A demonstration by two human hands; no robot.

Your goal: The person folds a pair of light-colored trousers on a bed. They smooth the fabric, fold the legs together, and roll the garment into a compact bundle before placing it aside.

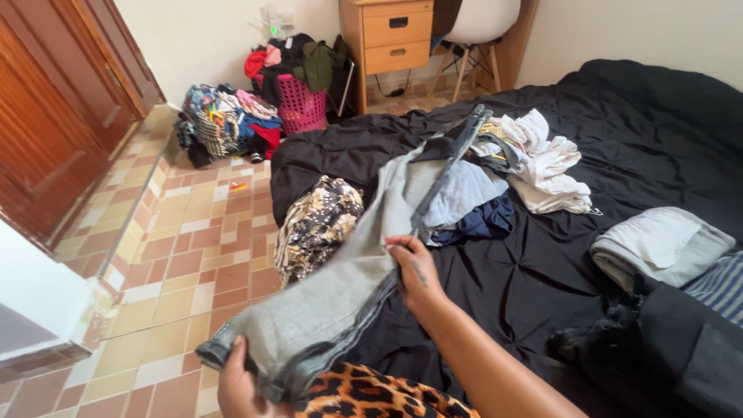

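1. A pair of grey jeans [352, 286] stretches from the bed's near edge up toward the clothes pile, lifted off the black duvet [542, 263]
2. The right hand [416, 271] pinches the seam mid-leg, seemingly to keep the fabric taut
3. The left hand [240, 387] closes on the hem end
4. Beside them lie a patterned garment [317, 220], white laundry [546, 162] and folded clothes [658, 248]; a pink basket [300, 104] stands on the tiled floor [193, 255]

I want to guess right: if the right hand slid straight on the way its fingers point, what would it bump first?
The right hand points up and left across the grey jeans it holds. Past them, probably the patterned cloth at the bed's edge, though depth is unclear.
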